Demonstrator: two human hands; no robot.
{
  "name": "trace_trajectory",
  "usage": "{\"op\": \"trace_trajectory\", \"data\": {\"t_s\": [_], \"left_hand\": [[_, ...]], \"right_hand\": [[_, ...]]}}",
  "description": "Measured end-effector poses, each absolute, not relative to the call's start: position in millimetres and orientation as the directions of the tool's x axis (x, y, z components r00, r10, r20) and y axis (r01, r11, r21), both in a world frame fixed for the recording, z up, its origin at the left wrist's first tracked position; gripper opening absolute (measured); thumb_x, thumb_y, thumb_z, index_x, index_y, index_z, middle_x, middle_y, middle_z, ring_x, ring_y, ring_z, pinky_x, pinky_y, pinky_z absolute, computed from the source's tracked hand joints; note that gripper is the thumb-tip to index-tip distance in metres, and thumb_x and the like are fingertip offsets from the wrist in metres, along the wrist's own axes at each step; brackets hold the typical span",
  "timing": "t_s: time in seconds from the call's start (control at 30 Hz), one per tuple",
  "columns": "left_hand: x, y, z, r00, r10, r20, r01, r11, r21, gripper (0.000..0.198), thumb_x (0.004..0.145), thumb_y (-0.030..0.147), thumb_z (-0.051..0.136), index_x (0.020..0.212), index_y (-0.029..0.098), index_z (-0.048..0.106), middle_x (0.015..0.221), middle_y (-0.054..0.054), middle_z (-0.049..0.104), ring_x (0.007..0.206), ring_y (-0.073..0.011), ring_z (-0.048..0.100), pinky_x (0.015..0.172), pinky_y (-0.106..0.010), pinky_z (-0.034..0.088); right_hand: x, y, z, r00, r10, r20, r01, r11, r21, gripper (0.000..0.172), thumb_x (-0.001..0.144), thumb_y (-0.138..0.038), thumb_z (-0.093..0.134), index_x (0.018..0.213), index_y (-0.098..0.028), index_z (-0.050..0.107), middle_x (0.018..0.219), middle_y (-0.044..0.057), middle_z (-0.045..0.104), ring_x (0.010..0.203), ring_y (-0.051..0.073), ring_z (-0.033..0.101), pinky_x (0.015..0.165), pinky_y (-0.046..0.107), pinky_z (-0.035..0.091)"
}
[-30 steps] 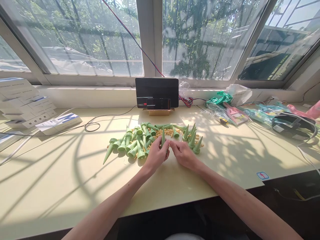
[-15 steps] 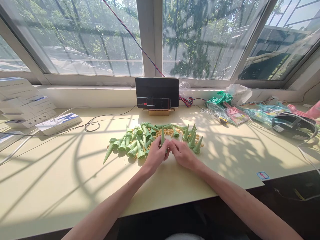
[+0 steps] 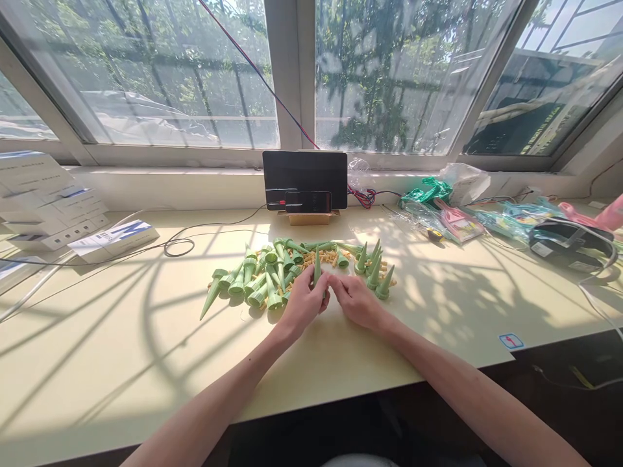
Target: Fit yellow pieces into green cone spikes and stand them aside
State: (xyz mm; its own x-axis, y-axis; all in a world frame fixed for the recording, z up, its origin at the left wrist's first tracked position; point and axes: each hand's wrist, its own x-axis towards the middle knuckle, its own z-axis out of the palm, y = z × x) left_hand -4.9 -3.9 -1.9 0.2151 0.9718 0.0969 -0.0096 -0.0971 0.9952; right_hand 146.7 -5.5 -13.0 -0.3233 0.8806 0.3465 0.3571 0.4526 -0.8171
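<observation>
A heap of green plastic cone spikes lies on the pale yellow table, mixed with small tan pieces. A few cones stand upright at the right of the heap. My left hand is closed around one green cone, held point up. My right hand meets it from the right, fingertips pinched together at the cone's base; what they pinch is too small to see.
A dark tablet with a phone on a stand sits at the window sill. White boxes are stacked at the left, with cables. Plastic bags and packets and a black device lie at the right.
</observation>
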Motion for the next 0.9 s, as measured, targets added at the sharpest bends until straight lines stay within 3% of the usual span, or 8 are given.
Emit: {"op": "trace_trajectory", "data": {"t_s": [0.6, 0.9], "left_hand": [[-3.5, -4.3, -0.2, 0.205, 0.977, 0.061, -0.09, -0.043, 0.995, 0.039, 0.088, 0.05, 0.071, 0.077, 0.022, 0.046, 0.063, 0.005, 0.048, 0.048, -0.0083, 0.045, 0.041, -0.021, 0.035], [-4.7, -3.0, -3.6, 0.21, 0.976, 0.063, -0.04, -0.055, 0.998, 0.039, 0.091, 0.051, 0.068, 0.079, 0.023, 0.044, 0.058, 0.007, 0.046, 0.046, -0.009, 0.046, 0.042, -0.021, 0.033]], "right_hand": [[146.4, -5.8, -12.9, -0.286, 0.9, 0.329, 0.391, 0.424, -0.817, 0.048, 0.11, -0.051, 0.036, 0.074, -0.022, 0.049, 0.071, 0.001, 0.066, 0.065, 0.016, 0.054, 0.065, 0.029, 0.039], [148.0, -4.3, -16.0, -0.309, 0.887, 0.344, 0.423, 0.452, -0.786, 0.049, 0.111, -0.047, 0.033, 0.072, -0.022, 0.049, 0.068, 0.001, 0.059, 0.064, 0.016, 0.048, 0.067, 0.03, 0.037]]}}
